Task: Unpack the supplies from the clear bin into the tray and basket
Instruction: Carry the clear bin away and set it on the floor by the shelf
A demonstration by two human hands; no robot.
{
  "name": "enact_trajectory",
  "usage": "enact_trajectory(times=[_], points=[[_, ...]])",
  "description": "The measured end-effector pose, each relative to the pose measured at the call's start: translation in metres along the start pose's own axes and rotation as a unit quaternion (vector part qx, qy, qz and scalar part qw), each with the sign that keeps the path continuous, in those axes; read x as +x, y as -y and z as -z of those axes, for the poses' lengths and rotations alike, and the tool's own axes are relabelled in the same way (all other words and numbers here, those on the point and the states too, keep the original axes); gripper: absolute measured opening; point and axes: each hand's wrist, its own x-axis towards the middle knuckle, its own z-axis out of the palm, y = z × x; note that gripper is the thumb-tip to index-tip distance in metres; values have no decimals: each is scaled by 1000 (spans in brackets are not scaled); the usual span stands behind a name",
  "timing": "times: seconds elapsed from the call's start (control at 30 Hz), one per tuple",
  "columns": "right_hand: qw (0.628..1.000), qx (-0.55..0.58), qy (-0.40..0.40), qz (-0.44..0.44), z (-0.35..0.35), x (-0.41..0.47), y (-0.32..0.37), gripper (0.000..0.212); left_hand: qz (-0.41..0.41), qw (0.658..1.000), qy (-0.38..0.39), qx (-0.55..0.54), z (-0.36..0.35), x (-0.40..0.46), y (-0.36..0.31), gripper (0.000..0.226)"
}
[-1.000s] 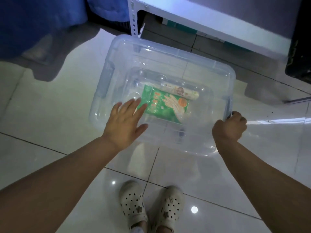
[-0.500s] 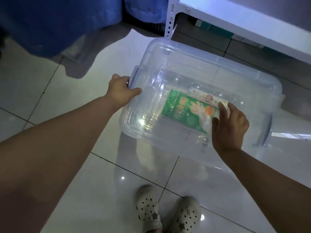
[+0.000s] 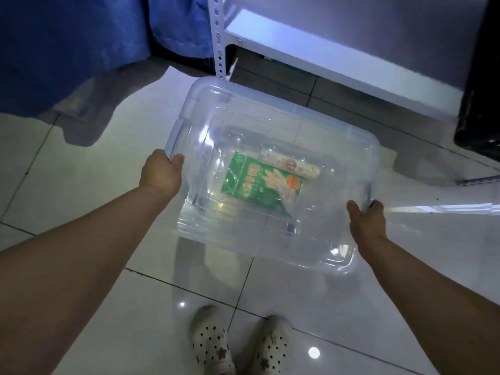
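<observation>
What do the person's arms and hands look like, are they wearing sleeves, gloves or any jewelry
Both arms are bare from the frame edge down to the wrists, with no sleeves in view. The left hand and right hand wear no gloves, and no watch, bracelet or ring shows on them. Lower down, the feet wear pale perforated clogs.

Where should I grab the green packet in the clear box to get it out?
Probably from above, once the lid comes off. The green packet lies flat on the floor of the clear bin, so pinch its near edge, which has free space around it. The far edge lies against a pale roll. Both hands are at the side latches.
</observation>
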Motion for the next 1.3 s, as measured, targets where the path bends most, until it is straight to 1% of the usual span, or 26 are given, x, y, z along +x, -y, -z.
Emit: enact_trajectory(times=[0.1,0.13,0.2,0.23,0.33,0.43,0.5,0.63,0.7,0.77,0.8,0.83,0.87,0.93,0.97,1.03,1.07,1.1,1.17,1.23,1.3], points=[[993,65,46,-88,29,9,-6,55,-59,994,-73,52,14,-26,-24,37],[988,84,67,-107,42,7,-7,50,-70,992,-83,65,22,-33,-33,37],[972,148,126,-134,70,-4,-7,34,-91,988,-94,84,41,-47,-52,36],[963,168,152,-142,86,-10,-6,30,-100,985,-101,97,53,-55,-65,36],[945,206,209,-144,135,-33,-2,35,-126,979,-104,123,85,-77,-108,32],[913,286,245,-156,184,-53,12,22,-140,978,-71,134,117,-98,-158,30],[899,325,246,-158,214,-65,25,21,-156,977,-24,141,138,-111,-194,32],[883,393,205,-156,260,-85,48,11,-185,964,88,172,180,-137,-258,45],[876,413,196,-154,272,-93,57,6,-222,951,99,191,193,-149,-276,53],[873,425,185,-152,276,-99,65,5,-291,931,67,212,197,-160,-285,56],[872,431,179,-149,278,-102,68,7,-330,917,43,218,197,-165,-286,54],[869,440,171,-147,278,-104,73,8,-383,896,14,225,195,-169,-285,50],[864,453,164,-146,276,-107,79,10,-438,865,-1,247,192,-173,-283,49],[849,483,153,-151,270,-111,91,9,-520,808,5,278,182,-178,-276,49],[843,494,147,-154,267,-115,98,8,-546,789,12,282,175,-181,-272,47],[837,507,129,-163,257,-120,114,8,-569,777,17,269,166,-187,-269,40],[833,514,119,-166,251,-124,124,10,-568,783,10,254,162,-189,-269,36],[827,524,105,-172,244,-127,134,13,-559,792,2,244,157,-191,-268,36],[814,547,68,-185,228,-132,157,22,-527,818,1,230,151,-195,-266,46],[803,561,31,-196,210,-137,179,27,-481,852,21,205,149,-198,-261,48],[796,569,4,-206,193,-141,198,22,-412,892,55,176,148,-199,-255,53]])
